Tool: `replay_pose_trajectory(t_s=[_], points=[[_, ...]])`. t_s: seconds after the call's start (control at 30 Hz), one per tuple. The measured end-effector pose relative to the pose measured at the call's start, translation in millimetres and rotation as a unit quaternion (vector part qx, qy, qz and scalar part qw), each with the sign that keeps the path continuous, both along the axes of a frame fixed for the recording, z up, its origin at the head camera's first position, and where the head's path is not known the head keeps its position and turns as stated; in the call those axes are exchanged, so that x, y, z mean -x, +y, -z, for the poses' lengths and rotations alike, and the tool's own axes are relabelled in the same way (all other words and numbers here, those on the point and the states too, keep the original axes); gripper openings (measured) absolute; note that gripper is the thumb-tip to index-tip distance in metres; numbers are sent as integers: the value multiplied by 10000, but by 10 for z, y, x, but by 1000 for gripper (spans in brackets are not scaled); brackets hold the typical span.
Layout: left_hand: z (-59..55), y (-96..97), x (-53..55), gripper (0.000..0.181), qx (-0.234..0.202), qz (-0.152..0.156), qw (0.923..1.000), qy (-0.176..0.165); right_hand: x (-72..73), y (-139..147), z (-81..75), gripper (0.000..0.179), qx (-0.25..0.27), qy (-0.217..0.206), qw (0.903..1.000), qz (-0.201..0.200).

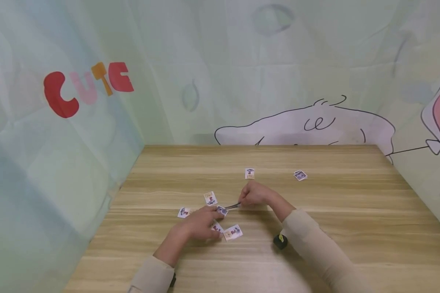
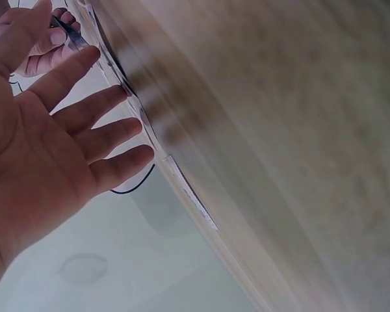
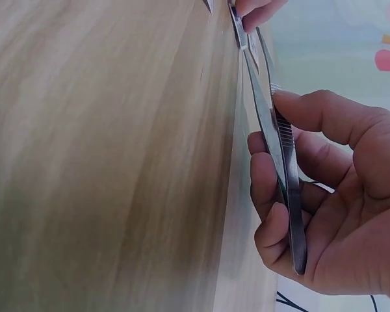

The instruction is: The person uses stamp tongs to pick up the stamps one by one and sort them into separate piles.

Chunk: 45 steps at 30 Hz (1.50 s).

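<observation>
My right hand holds metal tweezers that point left; in the right wrist view the two arms of the tweezers stand slightly apart between thumb and fingers. Their tips reach a small picture card beside my left fingertips. Whether the tips grip it I cannot tell. The left hand lies low over the cards, its fingers nearly straight in the left wrist view. Around it lie a card above, another at left, one partly covered, and one at lower right.
A single card lies farther back on the wooden table. To its right sits a small pile of cards, overlapping. A small black object with a yellow mark is beside the right sleeve. A printed curtain borders the table's back.
</observation>
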<state>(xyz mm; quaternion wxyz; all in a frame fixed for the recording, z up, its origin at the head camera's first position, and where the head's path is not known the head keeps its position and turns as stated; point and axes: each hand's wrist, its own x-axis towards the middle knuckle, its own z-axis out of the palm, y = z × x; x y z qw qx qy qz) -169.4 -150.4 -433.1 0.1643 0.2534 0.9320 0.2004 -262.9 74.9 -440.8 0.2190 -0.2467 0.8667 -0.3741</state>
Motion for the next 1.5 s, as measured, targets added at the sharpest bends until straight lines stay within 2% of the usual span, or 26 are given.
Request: replay_pose_trajectory(t_s=[0.37,0.57,0.77,1.03,1.23,1.37,1.5], points=[[8,14,8,56,-45,-73,9999,-85,-18,-41,6,4,-215,430,9988,-16],[0,15,8,55,-99,-53,9999,-36,-34,-46,43,6,-225,385,9990,101],[-40,20,-42,55,-152,-74,9999,-3,-113,-17,44,8,-108,396,9989,244],[-90,-23,-82,52,-101,-308,9992,254,-237,47,13,7,44,495,9975,502],[-41,-63,-52,49,-230,-450,9973,542,-267,173,63,5,28,400,9954,874],[-9,-90,-11,49,-147,-519,9955,782,-282,265,79,5,66,236,9930,1153],[7,-115,23,51,-37,-583,9950,813,-290,370,97,6,84,175,9905,1360]])
